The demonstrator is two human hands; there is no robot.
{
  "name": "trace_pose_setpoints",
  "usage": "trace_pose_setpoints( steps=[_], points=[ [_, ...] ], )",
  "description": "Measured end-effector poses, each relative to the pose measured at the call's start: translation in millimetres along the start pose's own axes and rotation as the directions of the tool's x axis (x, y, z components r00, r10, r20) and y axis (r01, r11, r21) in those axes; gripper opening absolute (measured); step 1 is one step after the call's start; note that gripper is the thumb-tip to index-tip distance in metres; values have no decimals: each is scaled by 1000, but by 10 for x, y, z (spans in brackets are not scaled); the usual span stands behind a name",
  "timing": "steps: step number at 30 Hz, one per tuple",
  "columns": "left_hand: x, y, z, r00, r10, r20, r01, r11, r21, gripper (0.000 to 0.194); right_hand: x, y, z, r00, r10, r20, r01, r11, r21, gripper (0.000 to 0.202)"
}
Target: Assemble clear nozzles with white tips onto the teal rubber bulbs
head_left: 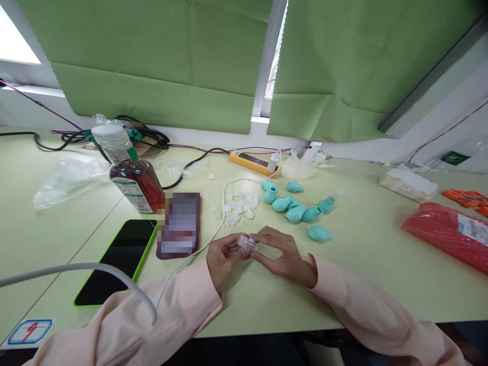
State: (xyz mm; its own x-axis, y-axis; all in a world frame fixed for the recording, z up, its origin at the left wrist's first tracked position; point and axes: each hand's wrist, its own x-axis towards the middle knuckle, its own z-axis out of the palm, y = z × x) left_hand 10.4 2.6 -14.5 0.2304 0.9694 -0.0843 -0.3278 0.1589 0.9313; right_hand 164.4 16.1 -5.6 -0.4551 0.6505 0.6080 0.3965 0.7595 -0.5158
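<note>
My left hand and my right hand meet above the near part of the table. Between them is a small clear plastic part, pinched by the fingers of both hands; its exact kind I cannot make out. Just beyond lie several small white translucent pieces in a loose group. To their right sit several glossy turquoise bulb-shaped pieces with short necks, one of them with a clear part at its mouth. A single turquoise piece lies nearer my right hand.
On the left stand a bottle of brown liquid, a black phone with a green edge and a red-cased phone. A white cable runs to a yellow power strip. A red package and a tissue box lie right.
</note>
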Motion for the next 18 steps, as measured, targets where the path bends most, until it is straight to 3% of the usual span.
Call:
trace_pose_setpoints(
  steps=[3, 6, 12, 18],
  points=[
    [5, 8, 5, 999, 7, -45, -7, 1000, 5, 29, 45, 24, -139, 999, -48, -1, 48, 994, -95, 42],
    [17, 23, 8, 994, 8, -112, -6, 1000, 20, 29, 87, 125, -319, 997, -4, -83, -23, 949, -314, 50],
    [22, 38, 17, 996, 1, -91, 5, 998, 70, 23, 134, 339, -593, 971, 220, 96, -105, 751, -652, 55],
    [25, 23, 8, 997, -55, -48, 58, 996, 67, 25, 187, 566, -698, 939, 344, -22, -190, 463, -866, 42]
  ],
)
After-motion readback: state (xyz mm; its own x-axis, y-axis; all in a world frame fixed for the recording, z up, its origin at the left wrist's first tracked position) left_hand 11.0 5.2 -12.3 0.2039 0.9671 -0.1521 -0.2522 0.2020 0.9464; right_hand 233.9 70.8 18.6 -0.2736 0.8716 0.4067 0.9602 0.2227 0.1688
